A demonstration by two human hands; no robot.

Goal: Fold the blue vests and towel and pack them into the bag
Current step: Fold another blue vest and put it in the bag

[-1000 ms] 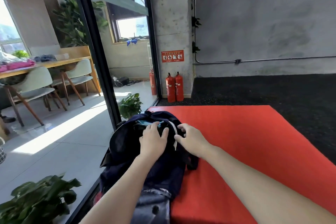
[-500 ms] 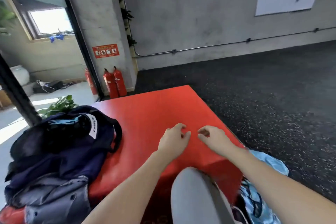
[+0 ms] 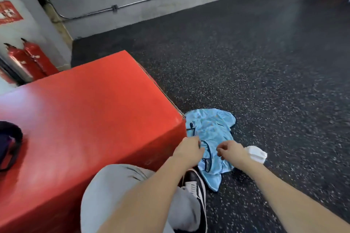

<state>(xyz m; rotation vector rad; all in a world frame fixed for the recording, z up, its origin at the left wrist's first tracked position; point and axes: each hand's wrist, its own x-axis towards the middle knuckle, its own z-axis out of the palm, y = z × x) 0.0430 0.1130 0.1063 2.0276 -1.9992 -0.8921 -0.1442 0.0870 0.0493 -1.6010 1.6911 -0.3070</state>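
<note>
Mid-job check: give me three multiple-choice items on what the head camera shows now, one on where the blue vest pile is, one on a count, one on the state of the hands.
1. Where does the blue vest pile lie?
A. on top of the red block
B. on the dark floor beside the red block's corner
C. inside the bag

2. How many red fire extinguishers stand by the wall?
A. two
B. four
C. none

3. What are the left hand and right hand doing?
A. both lifting the bag
B. both resting flat on the red block
C. both over the vest pile, fingers curled

Key: 1 B, the cloth spreads over the speckled floor next to the red block. 2 A, two red cylinders stand side by side. 3 C, both hands are low over the cloth; whether they grip it yet cannot be told.
</note>
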